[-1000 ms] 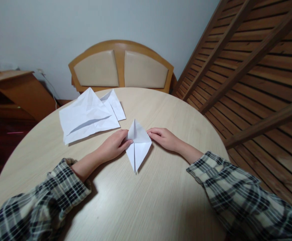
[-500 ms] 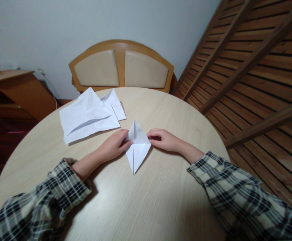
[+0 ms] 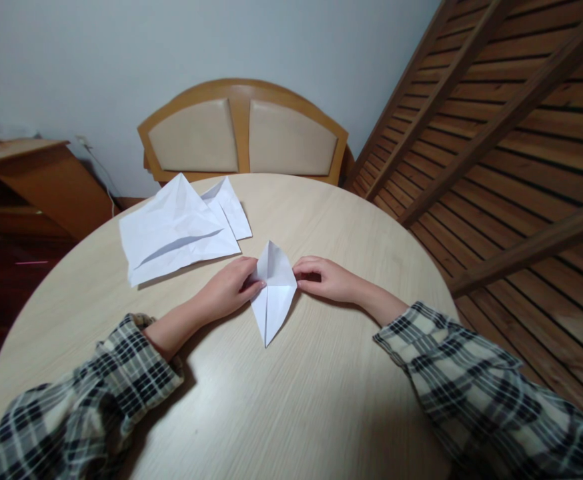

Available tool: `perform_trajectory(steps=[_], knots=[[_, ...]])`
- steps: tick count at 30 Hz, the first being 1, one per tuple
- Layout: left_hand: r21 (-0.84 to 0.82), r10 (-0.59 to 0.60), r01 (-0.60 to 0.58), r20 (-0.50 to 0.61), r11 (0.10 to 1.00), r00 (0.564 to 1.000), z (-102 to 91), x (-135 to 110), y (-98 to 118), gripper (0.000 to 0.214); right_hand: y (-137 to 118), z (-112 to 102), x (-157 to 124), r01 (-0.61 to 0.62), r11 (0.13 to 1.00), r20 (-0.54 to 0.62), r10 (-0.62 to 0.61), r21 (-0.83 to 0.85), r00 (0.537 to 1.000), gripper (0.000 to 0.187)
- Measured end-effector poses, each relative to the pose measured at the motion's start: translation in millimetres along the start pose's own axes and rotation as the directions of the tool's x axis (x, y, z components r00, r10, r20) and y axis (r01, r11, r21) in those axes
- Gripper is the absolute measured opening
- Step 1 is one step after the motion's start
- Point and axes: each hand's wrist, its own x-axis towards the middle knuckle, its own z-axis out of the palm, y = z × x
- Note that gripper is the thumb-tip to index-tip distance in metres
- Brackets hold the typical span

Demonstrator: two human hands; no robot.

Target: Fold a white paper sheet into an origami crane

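A white sheet folded into a kite shape (image 3: 272, 293) lies on the round wooden table (image 3: 291, 400), its long point toward me. My left hand (image 3: 229, 288) pinches its left corner, fingers curled on the edge. At the right corner my right hand (image 3: 324, 278) grips the paper with bent fingers. The upper flaps stand slightly lifted between the two hands.
Crumpled white sheets (image 3: 174, 230) lie on the table at the back left, with a smaller folded piece (image 3: 231, 210) beside them. A wooden chair with beige pads (image 3: 244, 133) stands behind the table. Slatted wooden panels (image 3: 521, 133) rise at the right, a wooden desk (image 3: 26, 180) at the left.
My right hand has pushed the right corner slightly inward, so the folded paper looks a little narrower. The left hand has stayed in place.
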Motion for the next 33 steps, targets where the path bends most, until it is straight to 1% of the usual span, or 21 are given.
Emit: perform_trajectory(steps=[7,14,19,27,33], knots=[[-0.003,0.011,-0.011,0.003,1.000,1.000,-1.4,0.1,2.2,0.024,-0.4,2.9,2.0,-0.044,0.999,-0.026,0.043,-0.008,0.999,0.009],[-0.023,0.008,-0.008,-0.004,1.000,1.000,-1.5,0.2,1.8,0.022,-1.8,7.3,3.5,-0.102,0.995,-0.071,0.102,0.013,0.992,0.011],[-0.023,0.003,-0.003,-0.004,1.000,1.000,-1.4,-0.1,1.7,0.022,-3.3,11.3,5.0,-0.128,0.992,-0.099,0.129,0.022,0.987,0.010],[-0.033,-0.007,0.007,-0.008,0.999,1.000,-0.6,-0.4,1.0,0.022,-6.9,16.7,8.0,-0.185,0.983,-0.144,0.181,-0.015,0.973,0.006],[-0.036,0.004,-0.005,-0.011,0.999,1.000,1.4,-0.2,-1.6,0.022,-7.8,20.5,9.3,-0.198,0.978,-0.175,0.183,-0.072,0.967,0.007]])
